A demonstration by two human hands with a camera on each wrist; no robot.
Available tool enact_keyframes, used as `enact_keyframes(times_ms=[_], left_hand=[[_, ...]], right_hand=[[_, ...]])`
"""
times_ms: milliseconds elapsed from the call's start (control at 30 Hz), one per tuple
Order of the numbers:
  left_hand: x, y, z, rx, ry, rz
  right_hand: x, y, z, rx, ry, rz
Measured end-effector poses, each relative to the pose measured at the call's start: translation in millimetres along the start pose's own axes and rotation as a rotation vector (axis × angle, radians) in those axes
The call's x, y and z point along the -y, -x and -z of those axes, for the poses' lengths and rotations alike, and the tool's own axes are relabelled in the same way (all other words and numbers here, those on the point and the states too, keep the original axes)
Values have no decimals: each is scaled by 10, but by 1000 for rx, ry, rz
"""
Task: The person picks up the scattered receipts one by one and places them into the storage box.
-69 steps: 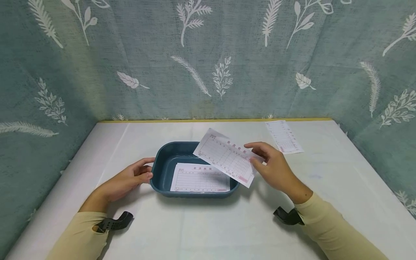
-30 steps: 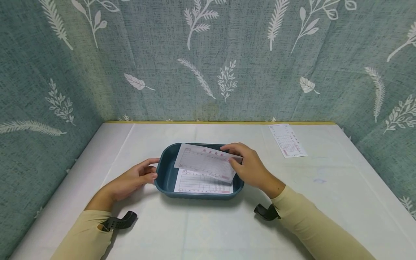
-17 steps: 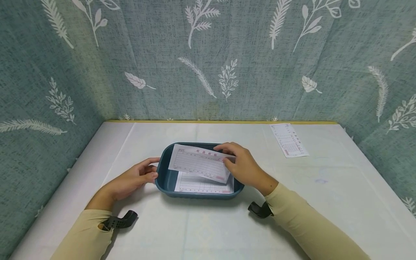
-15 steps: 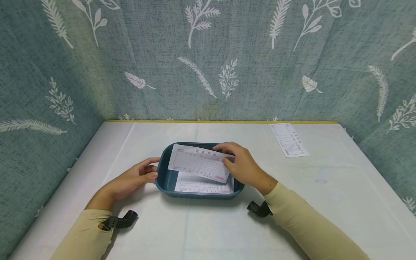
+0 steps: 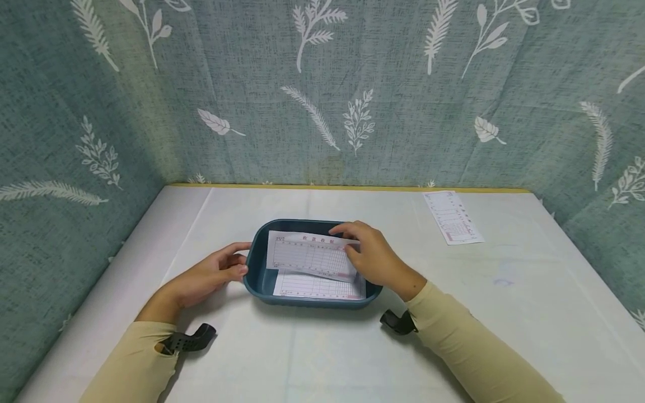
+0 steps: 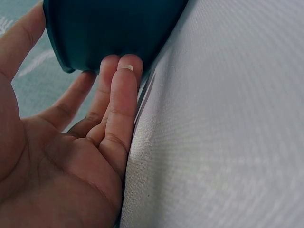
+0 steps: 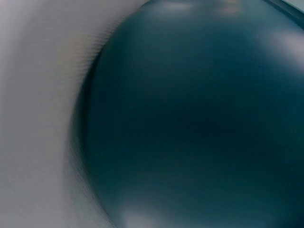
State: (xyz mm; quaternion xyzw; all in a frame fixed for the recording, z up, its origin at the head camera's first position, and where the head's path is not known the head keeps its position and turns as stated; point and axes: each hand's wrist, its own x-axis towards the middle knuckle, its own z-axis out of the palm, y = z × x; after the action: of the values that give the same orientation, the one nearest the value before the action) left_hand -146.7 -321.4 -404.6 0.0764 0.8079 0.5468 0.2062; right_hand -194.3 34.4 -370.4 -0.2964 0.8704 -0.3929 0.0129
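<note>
A blue plastic basin (image 5: 312, 303) sits on the white table. In it lies a printed receipt (image 5: 317, 287), flat, its upper part hidden. My right hand (image 5: 375, 254) reaches over the basin's right end and pinches the right end of another receipt (image 5: 307, 254), which slants above the first one inside the rim. My left hand (image 5: 209, 277) is at the basin's left end; in the left wrist view its fingers (image 6: 121, 99) are mostly straight, with tips against the basin wall (image 6: 114, 28). The right wrist view is filled by the basin's outer wall (image 7: 190, 114); the hand is out of it.
A third receipt (image 5: 453, 218) lies on the table (image 5: 322, 352) at the back right, apart from the basin. A patterned green cloth (image 5: 322, 112) rises behind the table's yellow back edge (image 5: 383, 188) and along both sides. Each wrist wears a black mount (image 5: 194, 339).
The right hand has come left and lower with its receipt, from the basin's right side to inside the rim. The left hand has kept its place at the basin. The view has shifted slightly.
</note>
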Motion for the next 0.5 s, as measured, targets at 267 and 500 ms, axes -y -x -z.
enact_keyframes(times_ms=[267, 500], left_hand=[[9, -5, -6, -9, 8, -8], [9, -15, -12, -13, 3, -21]], right_hand=[[14, 14, -41, -10, 99, 47], [32, 43, -85, -19, 238, 54]])
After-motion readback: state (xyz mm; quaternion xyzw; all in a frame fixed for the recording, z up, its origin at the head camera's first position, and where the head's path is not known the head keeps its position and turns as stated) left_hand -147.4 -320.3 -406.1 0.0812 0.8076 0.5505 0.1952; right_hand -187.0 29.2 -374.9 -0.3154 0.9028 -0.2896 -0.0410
